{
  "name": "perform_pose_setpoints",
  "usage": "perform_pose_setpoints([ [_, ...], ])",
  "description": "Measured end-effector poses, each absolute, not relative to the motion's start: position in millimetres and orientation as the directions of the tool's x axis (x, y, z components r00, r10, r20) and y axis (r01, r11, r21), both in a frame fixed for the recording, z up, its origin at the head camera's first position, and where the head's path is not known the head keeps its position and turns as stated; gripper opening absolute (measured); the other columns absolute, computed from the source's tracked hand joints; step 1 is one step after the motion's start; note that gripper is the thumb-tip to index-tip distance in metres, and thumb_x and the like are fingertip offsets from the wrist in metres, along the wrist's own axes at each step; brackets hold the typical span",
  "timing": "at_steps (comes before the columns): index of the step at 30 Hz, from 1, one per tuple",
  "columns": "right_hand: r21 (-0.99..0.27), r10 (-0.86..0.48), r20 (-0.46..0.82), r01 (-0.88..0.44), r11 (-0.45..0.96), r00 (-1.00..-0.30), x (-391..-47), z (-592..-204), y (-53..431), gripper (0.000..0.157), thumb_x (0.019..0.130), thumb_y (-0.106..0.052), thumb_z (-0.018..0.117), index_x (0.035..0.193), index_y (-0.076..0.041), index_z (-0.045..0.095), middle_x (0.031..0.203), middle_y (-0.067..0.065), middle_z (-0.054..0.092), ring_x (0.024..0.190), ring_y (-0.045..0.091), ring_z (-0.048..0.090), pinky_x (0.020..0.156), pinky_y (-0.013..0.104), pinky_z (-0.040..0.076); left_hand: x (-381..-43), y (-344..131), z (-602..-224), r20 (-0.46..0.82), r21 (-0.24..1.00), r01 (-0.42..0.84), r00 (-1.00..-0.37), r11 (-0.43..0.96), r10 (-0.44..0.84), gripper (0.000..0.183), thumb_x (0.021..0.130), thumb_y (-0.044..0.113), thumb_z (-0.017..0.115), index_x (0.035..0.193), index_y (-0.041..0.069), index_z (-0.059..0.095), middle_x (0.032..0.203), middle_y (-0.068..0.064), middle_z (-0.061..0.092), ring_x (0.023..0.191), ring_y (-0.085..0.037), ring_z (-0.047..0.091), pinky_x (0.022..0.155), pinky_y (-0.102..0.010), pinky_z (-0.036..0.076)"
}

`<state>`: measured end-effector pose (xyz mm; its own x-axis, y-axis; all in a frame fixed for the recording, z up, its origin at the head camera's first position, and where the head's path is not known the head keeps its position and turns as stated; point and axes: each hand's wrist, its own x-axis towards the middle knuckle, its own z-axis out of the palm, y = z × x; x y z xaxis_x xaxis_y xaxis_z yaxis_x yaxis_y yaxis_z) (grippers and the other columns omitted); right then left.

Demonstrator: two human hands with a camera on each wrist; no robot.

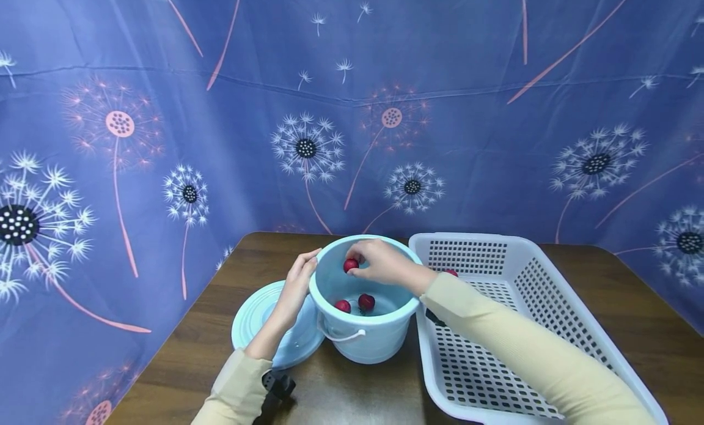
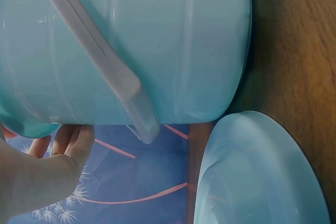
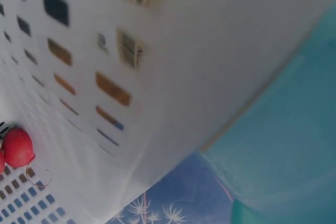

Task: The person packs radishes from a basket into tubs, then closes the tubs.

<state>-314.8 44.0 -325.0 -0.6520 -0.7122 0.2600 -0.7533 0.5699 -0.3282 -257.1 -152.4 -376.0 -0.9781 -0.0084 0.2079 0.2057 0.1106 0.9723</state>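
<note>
Nearest the camera, stretches a cream right sleeve (image 1: 528, 361) diagonally over the white basket (image 1: 428, 359) toward the blue bucket (image 1: 374, 347). Could lose the held radish (image 1: 350, 265) too soon, through a slackened fingertip pinch on so round a skin, and bruise it against the wall or the two loose radishes (image 1: 366, 302) at the bottom. Might also tip the bucket by dragging the right forearm on its rim, given seemingly light support opposite. Dips the right hand (image 1: 379, 263) inside the mouth, with thumb and fingertips curled nearly together on that one radish. Lays the left hand (image 1: 299, 281) at the outer left rim, with fingers almost straight and touching, above the lid (image 1: 253, 315); cannot tell the thumb's hold. Shows more radishes (image 3: 17, 147) in the basket.
</note>
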Motion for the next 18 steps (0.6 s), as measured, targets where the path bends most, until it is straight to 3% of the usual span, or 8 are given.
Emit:
perform_pose_setpoints([
  [11, -0.263, -0.766, 0.215, -0.791, 0.553, -0.606, -316.0, -326.9, 44.1, 0.015, 0.084, -0.018, 0.070, 0.095, -0.008, 0.068, 0.082, 0.001, 0.063, 0.075, 0.018, 0.056, 0.067, 0.023, 0.044, -256.8, -153.3, -375.6, 0.198, 0.975, 0.197, -0.980, 0.098, -0.002, 0.041, 0.101, 0.034, 0.037, 0.134, 0.011, 0.044, 0.145, -0.005, 0.041, 0.127, -0.026, 0.044, 0.099, -0.045, 0.040],
  [18, -0.250, -0.763, 0.214, -0.789, 0.561, -0.610, -315.4, -326.5, 44.6, 0.015, 0.084, -0.017, 0.070, 0.096, -0.008, 0.068, 0.082, 0.001, 0.062, 0.076, 0.019, 0.056, 0.068, 0.025, 0.044, -257.0, -153.0, -376.6, 0.190, 0.977, 0.189, -0.982, 0.098, -0.003, 0.041, 0.101, 0.034, 0.037, 0.134, 0.011, 0.044, 0.144, -0.006, 0.043, 0.126, -0.025, 0.045, 0.100, -0.045, 0.040],
])
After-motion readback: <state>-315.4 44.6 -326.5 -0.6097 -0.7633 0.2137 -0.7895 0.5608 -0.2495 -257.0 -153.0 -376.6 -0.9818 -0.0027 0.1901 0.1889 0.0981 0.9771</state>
